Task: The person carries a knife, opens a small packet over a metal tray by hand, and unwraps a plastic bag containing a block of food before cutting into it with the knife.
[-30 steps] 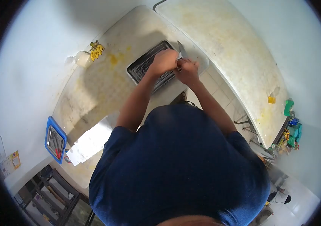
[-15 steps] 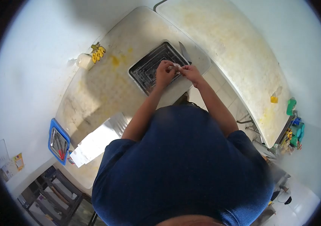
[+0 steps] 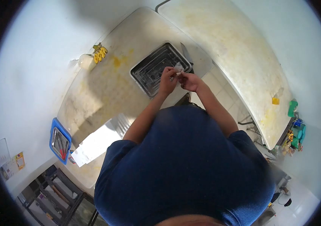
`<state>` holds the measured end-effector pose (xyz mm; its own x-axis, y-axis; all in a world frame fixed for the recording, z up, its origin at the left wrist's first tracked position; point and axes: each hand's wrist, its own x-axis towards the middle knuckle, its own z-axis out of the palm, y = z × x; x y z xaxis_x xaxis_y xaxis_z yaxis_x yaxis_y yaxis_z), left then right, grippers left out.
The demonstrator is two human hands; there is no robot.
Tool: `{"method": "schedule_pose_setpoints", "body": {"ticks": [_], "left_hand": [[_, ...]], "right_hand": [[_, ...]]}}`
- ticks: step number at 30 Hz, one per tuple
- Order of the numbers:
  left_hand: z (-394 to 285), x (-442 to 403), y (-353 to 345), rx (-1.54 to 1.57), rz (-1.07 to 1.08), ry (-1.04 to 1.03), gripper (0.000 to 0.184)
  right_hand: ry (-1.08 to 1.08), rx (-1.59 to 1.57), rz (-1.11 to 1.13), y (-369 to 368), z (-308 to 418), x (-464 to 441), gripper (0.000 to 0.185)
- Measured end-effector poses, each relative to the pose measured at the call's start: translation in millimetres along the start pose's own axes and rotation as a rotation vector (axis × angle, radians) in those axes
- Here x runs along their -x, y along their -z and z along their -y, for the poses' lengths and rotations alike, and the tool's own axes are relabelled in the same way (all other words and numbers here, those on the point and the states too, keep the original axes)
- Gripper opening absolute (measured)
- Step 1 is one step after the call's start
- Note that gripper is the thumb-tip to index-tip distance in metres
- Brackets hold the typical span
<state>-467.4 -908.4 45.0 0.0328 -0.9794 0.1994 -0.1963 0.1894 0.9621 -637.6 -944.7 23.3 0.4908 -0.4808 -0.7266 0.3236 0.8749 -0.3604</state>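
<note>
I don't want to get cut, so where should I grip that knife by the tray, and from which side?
Likely the dark handle, from the person's side: the knife lies with its handle towards the right hand and its blade tip pointing away.

head | left hand (image 3: 167, 80) and right hand (image 3: 191, 82) pinched crumpled white piece (image 3: 179, 67) over black tray's (image 3: 145, 73) near edge | tray sat toward table's (image 3: 109, 88) right corner | knife (image 3: 186, 52) lay beside it | bananas (image 3: 99, 55), white container (image 3: 86, 62), blue-rimmed tray (image 3: 55, 132) lined wall-side edge | white sheets (image 3: 97, 144) lay toward left end
</note>
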Motion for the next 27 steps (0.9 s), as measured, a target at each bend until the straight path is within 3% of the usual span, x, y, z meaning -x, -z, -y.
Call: {"method": "schedule_pose_setpoints", "body": {"ticks": [7,10,12,13,15,16,21,27], "left_hand": [[5,-5,14,-0.118,0.183,-0.196,0.019],[2,-6,20,-0.169,0.32,-0.208,0.019],[-2,-10,28,-0.207,0.374,-0.142,0.019],[-8,-11,30,-0.262,0.307,-0.217,0.019],[-18,-14,32,-0.372,0.179,-0.367,0.02],[-15,-14,34,-0.389,0.246,-0.343,0.021],[1,-19,44,-0.368,0.487,-0.228,0.025],[-4,-13,47,-0.371,0.486,-0.278,0.022]], "right_hand": [[0.128,-0.043,-0.011,-9,-4,1,0.012],[0.329,0.026,-0.081,-9,-14,2,0.008],[0.423,0.376,-0.249,-7,-13,5,0.007],[0.468,0.547,-0.329,-7,-13,7,0.007],[0.528,0.727,-0.249,-4,-14,11,0.009],[0.556,0.815,-0.21,-2,-15,11,0.011],[0.357,0.764,-0.113,-11,-9,25,0.014],[0.35,0.976,-0.047,-18,-1,37,0.016]]}}
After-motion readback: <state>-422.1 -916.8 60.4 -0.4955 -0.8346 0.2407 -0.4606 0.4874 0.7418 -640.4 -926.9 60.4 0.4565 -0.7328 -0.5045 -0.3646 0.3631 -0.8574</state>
